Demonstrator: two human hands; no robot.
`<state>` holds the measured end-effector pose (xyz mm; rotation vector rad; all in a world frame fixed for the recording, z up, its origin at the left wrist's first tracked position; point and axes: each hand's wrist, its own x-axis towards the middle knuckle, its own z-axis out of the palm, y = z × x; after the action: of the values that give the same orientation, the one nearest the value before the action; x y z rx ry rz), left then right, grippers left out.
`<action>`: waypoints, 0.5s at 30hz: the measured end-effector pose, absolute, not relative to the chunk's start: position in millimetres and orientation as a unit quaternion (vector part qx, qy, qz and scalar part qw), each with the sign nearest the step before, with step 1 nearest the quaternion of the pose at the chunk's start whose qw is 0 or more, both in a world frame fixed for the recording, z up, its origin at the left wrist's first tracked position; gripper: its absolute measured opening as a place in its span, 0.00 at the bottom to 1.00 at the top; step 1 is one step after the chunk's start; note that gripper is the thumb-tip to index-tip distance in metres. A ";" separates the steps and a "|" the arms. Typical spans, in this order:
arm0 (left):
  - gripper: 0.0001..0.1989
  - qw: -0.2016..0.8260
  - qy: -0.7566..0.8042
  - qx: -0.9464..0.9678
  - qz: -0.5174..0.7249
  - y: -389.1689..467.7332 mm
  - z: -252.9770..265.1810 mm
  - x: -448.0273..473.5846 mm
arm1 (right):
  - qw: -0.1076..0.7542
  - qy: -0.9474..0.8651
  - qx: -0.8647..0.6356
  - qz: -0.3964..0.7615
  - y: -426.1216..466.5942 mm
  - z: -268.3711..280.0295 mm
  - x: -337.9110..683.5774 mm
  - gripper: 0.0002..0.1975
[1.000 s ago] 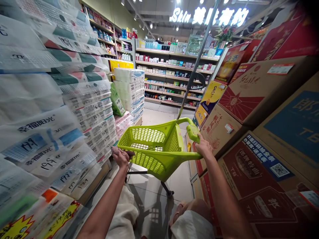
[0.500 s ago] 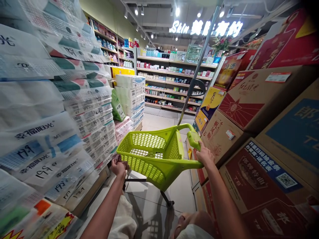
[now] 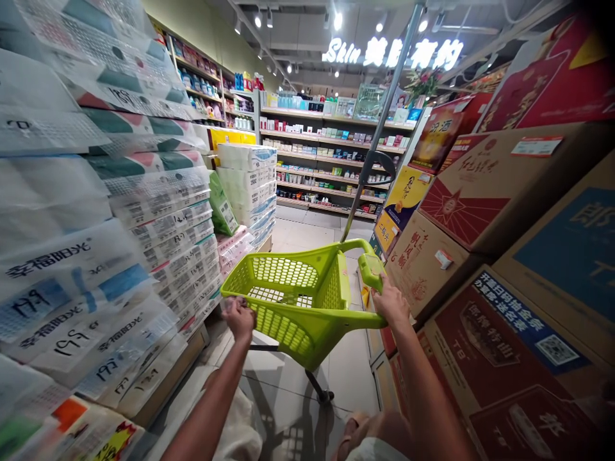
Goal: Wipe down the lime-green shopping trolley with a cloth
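A lime-green shopping cart (image 3: 288,320) with a perforated basket stands crosswise in front of me, a grey pole (image 3: 379,137) with a dark loop rising behind it. My right hand (image 3: 393,302) is closed around the end of the cart's handle, near the green block on it. At the basket's left end is my left hand (image 3: 240,317), its fingers closed on a crumpled brownish cloth (image 3: 229,303) against the rim. Most of the cloth is hidden by the fingers. Nothing but the basket's holes and floor shows inside the basket.
Wrapped paper packs (image 3: 163,224) are stacked high on the left, close to the cart. Printed cartons (image 3: 461,192) rise on the right. Shelves of small boxed goods (image 3: 331,141) cross the far end. Pale floor tiles (image 3: 288,224) run between them.
My left hand has shifted slightly right and closer against the basket's end, and less of the cloth shows. My right hand stays on the handle. The view has turned slightly.
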<state>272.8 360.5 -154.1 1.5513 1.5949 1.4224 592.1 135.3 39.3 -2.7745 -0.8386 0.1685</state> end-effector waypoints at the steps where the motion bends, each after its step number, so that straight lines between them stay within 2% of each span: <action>1: 0.18 0.251 0.587 0.570 0.517 353.7 -155.6 279.9 | 0.119 -0.283 -0.950 0.058 136.6 40.1 589.2 0.34; 8: 0.15 0.259 0.597 0.524 0.549 329.6 -143.5 312.2 | 0.107 -0.270 -0.956 0.052 145.6 42.7 572.9 0.35; 15: 0.09 0.271 0.509 0.607 0.547 281.3 -146.0 345.2 | 0.108 -0.263 -0.957 0.050 145.6 42.7 572.6 0.34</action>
<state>345.2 281.3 -146.0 1.6354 1.3720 1.4722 572.6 145.6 42.7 -2.8175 -0.7751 0.1474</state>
